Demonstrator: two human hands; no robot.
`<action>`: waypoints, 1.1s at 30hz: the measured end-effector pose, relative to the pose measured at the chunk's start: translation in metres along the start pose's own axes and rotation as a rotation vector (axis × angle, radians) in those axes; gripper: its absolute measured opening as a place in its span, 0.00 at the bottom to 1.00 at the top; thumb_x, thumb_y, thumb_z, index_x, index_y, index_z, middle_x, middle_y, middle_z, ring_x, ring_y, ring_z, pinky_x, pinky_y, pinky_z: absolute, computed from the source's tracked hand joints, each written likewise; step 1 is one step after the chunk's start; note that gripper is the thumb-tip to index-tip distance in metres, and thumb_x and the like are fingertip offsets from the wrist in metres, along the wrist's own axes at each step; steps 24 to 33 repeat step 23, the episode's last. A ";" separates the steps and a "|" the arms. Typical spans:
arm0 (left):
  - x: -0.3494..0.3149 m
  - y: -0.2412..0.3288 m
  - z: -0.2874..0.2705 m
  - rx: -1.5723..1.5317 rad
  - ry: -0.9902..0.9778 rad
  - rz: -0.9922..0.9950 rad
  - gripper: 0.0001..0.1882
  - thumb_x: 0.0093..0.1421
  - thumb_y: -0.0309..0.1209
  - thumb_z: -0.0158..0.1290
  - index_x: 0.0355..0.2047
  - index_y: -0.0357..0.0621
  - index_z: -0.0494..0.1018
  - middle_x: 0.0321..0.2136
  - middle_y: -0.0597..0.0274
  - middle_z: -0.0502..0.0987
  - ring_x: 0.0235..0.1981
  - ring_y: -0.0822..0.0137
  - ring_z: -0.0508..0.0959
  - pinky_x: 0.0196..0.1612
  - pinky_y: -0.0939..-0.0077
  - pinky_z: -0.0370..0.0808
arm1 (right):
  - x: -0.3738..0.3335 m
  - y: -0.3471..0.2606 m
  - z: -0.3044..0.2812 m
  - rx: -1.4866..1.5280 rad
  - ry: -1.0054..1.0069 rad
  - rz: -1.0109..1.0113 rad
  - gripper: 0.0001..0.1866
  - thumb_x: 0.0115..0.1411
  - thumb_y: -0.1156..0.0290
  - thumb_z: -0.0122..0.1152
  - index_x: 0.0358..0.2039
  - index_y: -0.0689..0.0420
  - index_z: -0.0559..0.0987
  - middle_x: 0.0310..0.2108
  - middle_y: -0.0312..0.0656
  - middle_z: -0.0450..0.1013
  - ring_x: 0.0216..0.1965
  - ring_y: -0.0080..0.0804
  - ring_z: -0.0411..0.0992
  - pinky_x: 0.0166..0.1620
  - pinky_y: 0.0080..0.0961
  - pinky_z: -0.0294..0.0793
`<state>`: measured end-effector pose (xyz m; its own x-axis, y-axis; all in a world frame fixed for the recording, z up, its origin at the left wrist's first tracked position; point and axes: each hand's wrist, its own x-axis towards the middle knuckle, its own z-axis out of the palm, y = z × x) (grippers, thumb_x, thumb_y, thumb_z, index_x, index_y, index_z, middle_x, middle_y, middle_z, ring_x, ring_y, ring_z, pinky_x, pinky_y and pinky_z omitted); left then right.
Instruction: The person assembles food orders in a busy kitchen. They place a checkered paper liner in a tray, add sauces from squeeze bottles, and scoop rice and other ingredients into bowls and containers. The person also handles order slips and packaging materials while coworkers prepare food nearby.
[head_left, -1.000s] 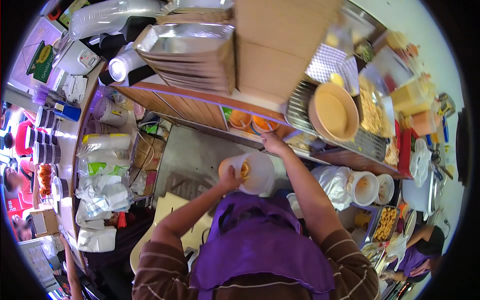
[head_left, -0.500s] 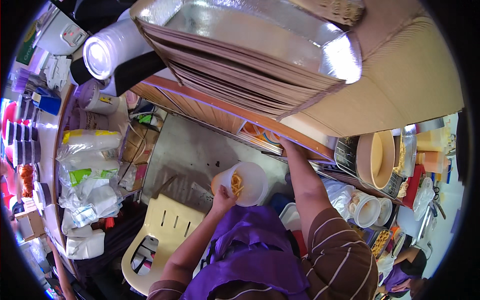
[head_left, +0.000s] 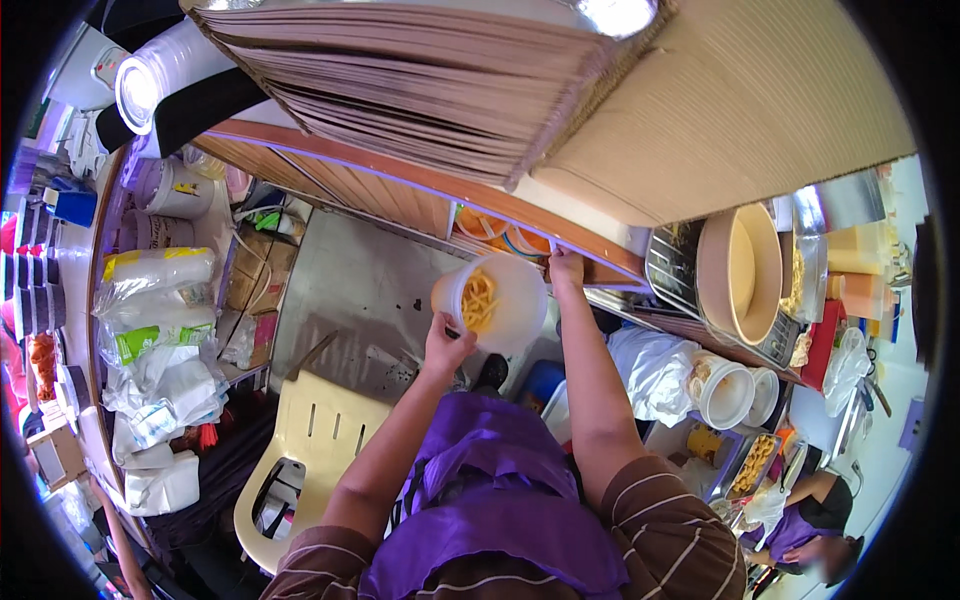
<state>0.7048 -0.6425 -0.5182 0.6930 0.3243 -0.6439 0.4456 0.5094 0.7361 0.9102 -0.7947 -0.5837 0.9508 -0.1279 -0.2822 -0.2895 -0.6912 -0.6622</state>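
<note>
My left hand [head_left: 450, 345] is closed on the rim of a translucent round plastic tub [head_left: 520, 310], tilted so its inside shows. French fries [head_left: 479, 301] lie at its bottom. My right arm reaches forward to the low wooden cabinet, where my right hand [head_left: 566, 270] is closed at the edge of a cabinet door [head_left: 610, 276]; its fingertips are partly hidden. Just left of that hand the cabinet stands open, with orange round containers [head_left: 483, 224] inside.
Stacked brown cardboard trays [head_left: 400, 90] sit on the counter above the cabinet. A cream plastic chair [head_left: 320, 430] stands left of me. Bagged goods [head_left: 160, 300] fill the left shelf. To the right are white tubs [head_left: 722, 390], a wire basket [head_left: 672, 265] and another person [head_left: 805, 525].
My right hand has come into sight from behind the counter edge, at the cabinet opening. The tub has moved slightly forward and tilted toward me, and more of the cabinet's inside shows.
</note>
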 end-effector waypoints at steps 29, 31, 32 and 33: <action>-0.027 0.048 -0.006 0.191 -0.261 0.211 0.35 0.45 0.22 0.52 0.54 0.48 0.53 0.47 0.57 0.65 0.49 0.56 0.66 0.44 0.67 0.71 | 0.001 -0.011 -0.061 -0.061 -0.098 0.019 0.17 0.55 0.68 0.48 0.46 0.55 0.67 0.47 0.55 0.63 0.48 0.44 0.60 0.51 0.32 0.55; -0.027 0.048 -0.006 0.191 -0.261 0.211 0.35 0.45 0.22 0.52 0.54 0.48 0.53 0.47 0.57 0.65 0.49 0.56 0.66 0.44 0.67 0.71 | 0.001 -0.011 -0.061 -0.061 -0.098 0.019 0.17 0.55 0.68 0.48 0.46 0.55 0.67 0.47 0.55 0.63 0.48 0.44 0.60 0.51 0.32 0.55; -0.027 0.048 -0.006 0.191 -0.261 0.211 0.35 0.45 0.22 0.52 0.54 0.48 0.53 0.47 0.57 0.65 0.49 0.56 0.66 0.44 0.67 0.71 | 0.001 -0.011 -0.061 -0.061 -0.098 0.019 0.17 0.55 0.68 0.48 0.46 0.55 0.67 0.47 0.55 0.63 0.48 0.44 0.60 0.51 0.32 0.55; -0.027 0.048 -0.006 0.191 -0.261 0.211 0.35 0.45 0.22 0.52 0.54 0.48 0.53 0.47 0.57 0.65 0.49 0.56 0.66 0.44 0.67 0.71 | 0.001 -0.011 -0.061 -0.061 -0.098 0.019 0.17 0.55 0.68 0.48 0.46 0.55 0.67 0.47 0.55 0.63 0.48 0.44 0.60 0.51 0.32 0.55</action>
